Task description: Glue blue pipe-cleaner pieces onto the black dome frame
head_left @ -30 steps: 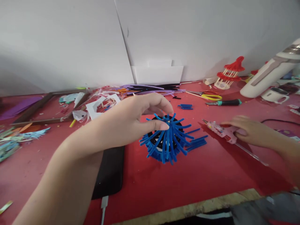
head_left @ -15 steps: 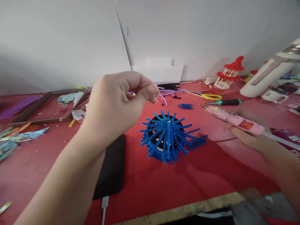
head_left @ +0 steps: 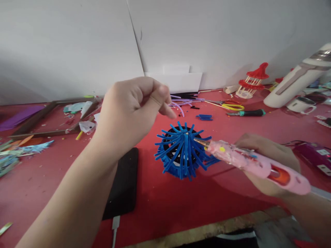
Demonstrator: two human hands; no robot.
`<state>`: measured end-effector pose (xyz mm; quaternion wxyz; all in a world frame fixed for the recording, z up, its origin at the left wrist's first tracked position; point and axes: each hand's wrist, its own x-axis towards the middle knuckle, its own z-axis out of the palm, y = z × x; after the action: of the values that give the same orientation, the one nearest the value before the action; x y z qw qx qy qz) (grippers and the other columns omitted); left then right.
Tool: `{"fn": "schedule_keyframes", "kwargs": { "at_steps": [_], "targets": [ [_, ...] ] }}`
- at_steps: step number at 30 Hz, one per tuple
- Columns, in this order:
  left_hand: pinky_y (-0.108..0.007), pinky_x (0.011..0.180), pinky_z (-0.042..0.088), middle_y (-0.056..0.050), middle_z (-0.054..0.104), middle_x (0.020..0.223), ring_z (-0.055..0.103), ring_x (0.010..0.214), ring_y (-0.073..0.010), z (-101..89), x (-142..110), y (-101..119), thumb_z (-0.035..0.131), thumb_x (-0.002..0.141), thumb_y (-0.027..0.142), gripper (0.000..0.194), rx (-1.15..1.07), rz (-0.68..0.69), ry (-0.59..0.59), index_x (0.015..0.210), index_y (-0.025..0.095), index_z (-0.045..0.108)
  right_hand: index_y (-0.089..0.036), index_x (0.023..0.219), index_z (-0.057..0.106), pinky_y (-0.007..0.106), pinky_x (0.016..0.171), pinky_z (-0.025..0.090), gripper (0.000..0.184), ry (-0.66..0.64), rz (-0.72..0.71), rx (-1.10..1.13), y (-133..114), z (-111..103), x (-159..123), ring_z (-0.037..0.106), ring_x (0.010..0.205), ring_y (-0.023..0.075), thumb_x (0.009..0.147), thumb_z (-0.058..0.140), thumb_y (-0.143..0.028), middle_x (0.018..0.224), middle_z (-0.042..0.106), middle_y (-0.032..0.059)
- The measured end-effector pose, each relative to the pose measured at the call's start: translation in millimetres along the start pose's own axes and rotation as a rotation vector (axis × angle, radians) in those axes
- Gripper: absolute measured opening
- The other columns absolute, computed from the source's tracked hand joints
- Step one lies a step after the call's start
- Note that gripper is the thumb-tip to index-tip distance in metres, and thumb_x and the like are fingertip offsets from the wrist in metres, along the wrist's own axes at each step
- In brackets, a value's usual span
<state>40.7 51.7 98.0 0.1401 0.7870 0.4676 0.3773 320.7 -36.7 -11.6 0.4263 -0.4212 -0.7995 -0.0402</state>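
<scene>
The pink hot glue gun (head_left: 240,157) has swung left and nearer since the earlier frame, with the right hand (head_left: 271,150); its metal nozzle (head_left: 202,142) now overlaps the right side of the blue pipe-cleaner dome (head_left: 186,158) — contact I cannot tell. The right hand's fingers are wrapped around the gun's handle; the left hand (head_left: 130,106) hovers to the far left of the dome, its fingers mostly curled in, the thumb by the bent forefinger and one finger pointing down — whether they pinch anything I cannot tell. The dome stands mid-scene on the red tabletop (head_left: 165,210), blue strips fanning from its peak over a black ring; a black smartphone (head_left: 125,186) lies to its near left; short blue pipe-cleaner pieces (head_left: 205,117), yellow-handled scissors (head_left: 232,106) and a craft knife (head_left: 249,113) lie beyond, toward the far right.
</scene>
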Motion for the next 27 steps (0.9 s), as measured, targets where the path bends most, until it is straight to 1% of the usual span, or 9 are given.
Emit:
{"fn": "schedule_keyframes", "kwargs": {
  "at_steps": [3, 7, 9, 11, 14, 17, 20, 24, 27],
  "targets": [
    [-0.028, 0.054, 0.039, 0.005, 0.066, 0.059, 0.052, 0.053, -0.0109, -1.0, 0, 1, 0.045, 0.101, 0.036, 0.037, 0.120, -0.040, -0.082, 0.068, 0.022, 0.056, -0.020, 0.115, 0.064, 0.031, 0.058, 0.052, 0.029, -0.024, -0.084, 0.064, 1, 0, 2, 0.063, 0.070, 0.0165, 0.087, 0.065, -0.013, 0.089, 0.065, 0.0056],
    [-0.029, 0.051, 0.030, 0.004, 0.047, 0.052, 0.041, 0.051, -0.0114, 1.0, -1, -4, 0.050, 0.093, 0.036, 0.035, 0.307, -0.003, -0.249, 0.061, 0.021, 0.049, -0.015, 0.113, 0.063, 0.038, 0.065, 0.052, 0.024, 0.063, -0.210, 0.045, 3, 8, 2, 0.062, 0.077, 0.0207, 0.089, 0.062, -0.011, 0.089, 0.065, 0.0076],
    [-0.028, 0.052, 0.032, 0.004, 0.047, 0.054, 0.042, 0.052, -0.0119, 3.7, 0, -9, 0.051, 0.093, 0.038, 0.034, 0.332, 0.036, -0.324, 0.063, 0.022, 0.052, -0.016, 0.109, 0.062, 0.039, 0.069, 0.053, 0.021, 0.084, -0.214, -0.006, 1, 12, 2, 0.062, 0.078, 0.0209, 0.090, 0.059, -0.008, 0.088, 0.066, 0.0068],
    [-0.028, 0.054, 0.034, 0.003, 0.056, 0.059, 0.050, 0.055, -0.0128, 6.1, 1, -12, 0.052, 0.093, 0.038, 0.031, 0.316, 0.047, -0.364, 0.067, 0.022, 0.060, -0.017, 0.108, 0.061, 0.039, 0.072, 0.054, 0.021, 0.090, -0.209, -0.067, -1, 13, 2, 0.063, 0.079, 0.0208, 0.090, 0.057, -0.007, 0.087, 0.067, 0.0062],
    [-0.028, 0.060, 0.040, 0.003, 0.069, 0.071, 0.062, 0.066, -0.0147, 6.6, 2, -15, 0.055, 0.092, 0.035, 0.023, 0.268, 0.038, -0.368, 0.078, 0.024, 0.070, -0.018, 0.110, 0.060, 0.039, 0.075, 0.055, 0.021, 0.092, -0.212, -0.109, -2, 12, 1, 0.064, 0.081, 0.0212, 0.091, 0.058, -0.010, 0.089, 0.068, 0.0055],
    [-0.027, 0.071, 0.047, 0.005, 0.076, 0.085, 0.070, 0.081, -0.0156, 4.1, 1, -17, 0.058, 0.090, 0.029, 0.017, 0.203, 0.052, -0.360, 0.086, 0.028, 0.075, -0.018, 0.109, 0.060, 0.040, 0.076, 0.055, 0.019, 0.088, -0.205, -0.119, -1, 10, 0, 0.064, 0.082, 0.0218, 0.091, 0.058, -0.012, 0.089, 0.068, 0.0056],
    [-0.026, 0.079, 0.051, 0.007, 0.079, 0.095, 0.072, 0.092, -0.0155, 2.4, -1, -18, 0.056, 0.087, 0.020, 0.024, 0.155, 0.069, -0.351, 0.092, 0.031, 0.076, -0.018, 0.107, 0.059, 0.040, 0.074, 0.055, 0.018, 0.086, -0.187, -0.095, 0, 10, -1, 0.063, 0.081, 0.0218, 0.091, 0.056, -0.011, 0.089, 0.066, 0.0061],
    [-0.027, 0.070, 0.051, 0.005, 0.078, 0.092, 0.072, 0.084, -0.0158, 3.1, -4, -17, 0.048, 0.089, 0.017, 0.032, 0.212, 0.119, -0.348, 0.097, 0.033, 0.075, -0.017, 0.106, 0.057, 0.039, 0.070, 0.053, 0.020, 0.058, -0.187, -0.066, -1, 10, 0, 0.060, 0.079, 0.0205, 0.090, 0.053, -0.007, 0.088, 0.062, 0.0068],
    [-0.028, 0.063, 0.048, 0.003, 0.077, 0.088, 0.069, 0.071, -0.0152, 3.4, -5, -14, 0.045, 0.093, 0.022, 0.033, 0.242, 0.098, -0.320, 0.102, 0.034, 0.075, -0.017, 0.103, 0.057, 0.038, 0.069, 0.053, 0.017, 0.051, -0.208, -0.074, -2, 10, 1, 0.059, 0.077, 0.0194, 0.088, 0.055, -0.007, 0.086, 0.062, 0.0066]
  ]
}}
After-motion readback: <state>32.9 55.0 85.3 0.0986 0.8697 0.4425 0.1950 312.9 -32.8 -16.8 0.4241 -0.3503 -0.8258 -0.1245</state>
